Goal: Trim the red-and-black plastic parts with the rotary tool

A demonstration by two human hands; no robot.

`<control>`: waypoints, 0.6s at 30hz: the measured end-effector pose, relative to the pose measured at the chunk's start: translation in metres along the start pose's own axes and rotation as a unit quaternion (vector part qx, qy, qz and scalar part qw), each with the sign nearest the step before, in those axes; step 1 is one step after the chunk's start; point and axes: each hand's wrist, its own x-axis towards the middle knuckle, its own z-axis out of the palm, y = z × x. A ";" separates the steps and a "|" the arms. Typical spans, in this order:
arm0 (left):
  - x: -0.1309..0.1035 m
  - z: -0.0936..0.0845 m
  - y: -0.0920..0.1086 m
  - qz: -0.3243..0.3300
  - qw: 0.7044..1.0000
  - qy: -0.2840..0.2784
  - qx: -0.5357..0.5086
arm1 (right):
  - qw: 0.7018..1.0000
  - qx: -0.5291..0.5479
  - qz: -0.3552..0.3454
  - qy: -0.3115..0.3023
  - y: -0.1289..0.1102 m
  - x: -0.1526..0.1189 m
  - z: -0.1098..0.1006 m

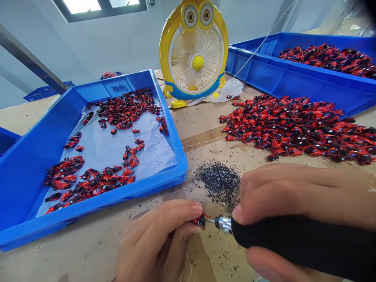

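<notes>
Near the bottom centre, my left hand [164,235] pinches a small red-and-black part [201,220] between thumb and fingertips. My right hand [282,203] is wrapped round a black handheld tool [293,239] with a silver collar and a thin metal tip pointing left. That tip meets the small part, or lies right against it. Just beyond the hands, a patch of black and white shavings [219,180] lies on the table. Most of the part is hidden by my left fingertips.
A blue tray [152,188] with many red-and-black parts stands at left. A loose heap of parts [293,125] lies at right, before another blue tray [293,72]. A yellow fan [198,62] stands at the back, with a thin cord nearby.
</notes>
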 end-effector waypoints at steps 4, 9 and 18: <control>-0.002 0.000 0.005 -0.019 1.000 -0.015 0.013 | 0.999 0.008 0.014 -0.032 -0.002 0.004 -0.001; -0.002 0.000 0.003 -0.028 1.000 -0.006 0.014 | 0.999 -0.030 0.022 0.003 -0.003 0.002 0.003; -0.002 -0.002 0.003 -0.023 0.999 -0.025 0.025 | 0.999 -0.045 0.022 -0.009 -0.008 -0.002 -0.001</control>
